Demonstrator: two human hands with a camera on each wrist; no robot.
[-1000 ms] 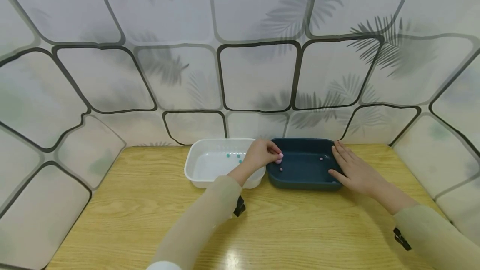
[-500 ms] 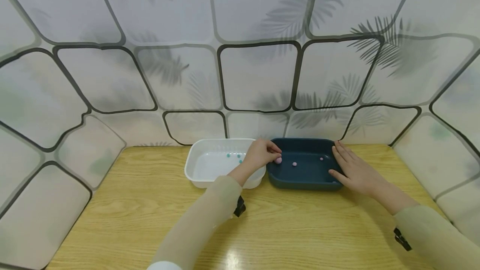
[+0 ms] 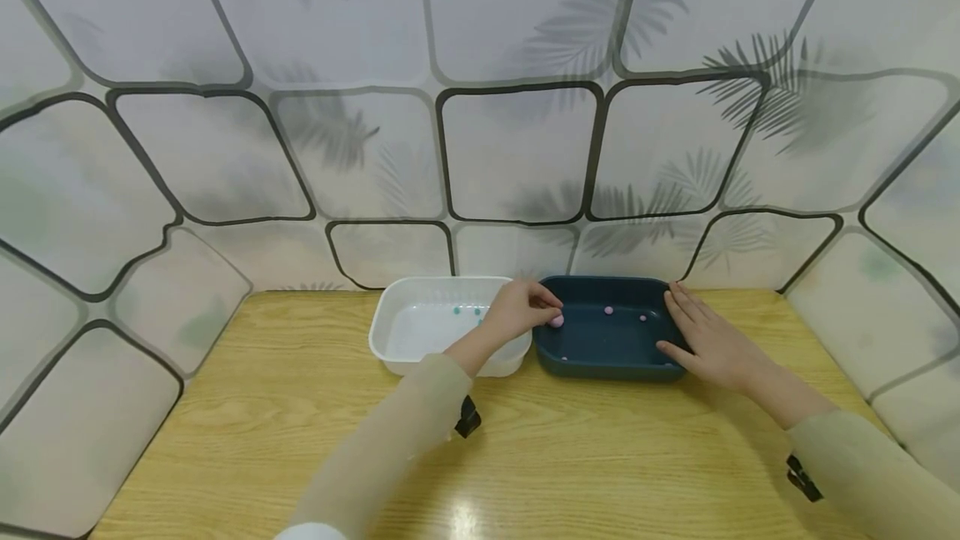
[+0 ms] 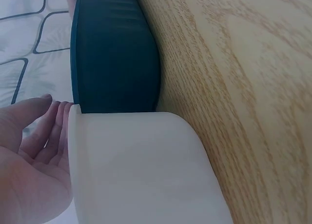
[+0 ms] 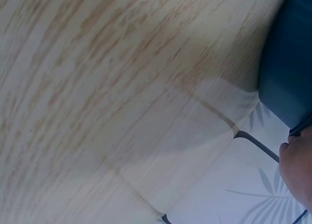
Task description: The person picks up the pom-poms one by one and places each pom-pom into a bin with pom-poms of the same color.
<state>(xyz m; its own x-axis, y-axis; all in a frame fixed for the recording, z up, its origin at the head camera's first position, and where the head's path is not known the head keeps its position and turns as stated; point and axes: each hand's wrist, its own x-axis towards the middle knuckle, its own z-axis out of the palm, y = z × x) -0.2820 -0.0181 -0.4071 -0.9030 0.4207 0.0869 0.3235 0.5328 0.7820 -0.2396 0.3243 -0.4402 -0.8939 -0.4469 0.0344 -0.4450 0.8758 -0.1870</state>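
My left hand (image 3: 521,308) is over the place where the white tray (image 3: 405,367) and the dark blue tray (image 3: 607,372) meet. Its bent fingers pinch a pink ball (image 3: 557,321) just inside the blue tray's left rim. In the left wrist view the hand (image 4: 36,155) hides that ball. A second pink ball (image 3: 609,311), a smaller one (image 3: 642,318) and a tiny one (image 3: 564,358) by the front wall lie in the blue tray. My right hand (image 3: 708,344) rests on this tray's right rim, fingers straight, thumb reaching over the edge.
Several small teal balls (image 3: 457,311) lie in the white tray, some partly behind the left hand. Both trays stand side by side at the back of the wooden table (image 3: 570,457). A patterned cloth wall (image 3: 517,157) rises right behind them.
One pink ball left the left fingertips and rolled right across the blue tray. A tiny pink ball shifted toward the front wall. The left forearm dipped slightly left; the right hand stayed put.
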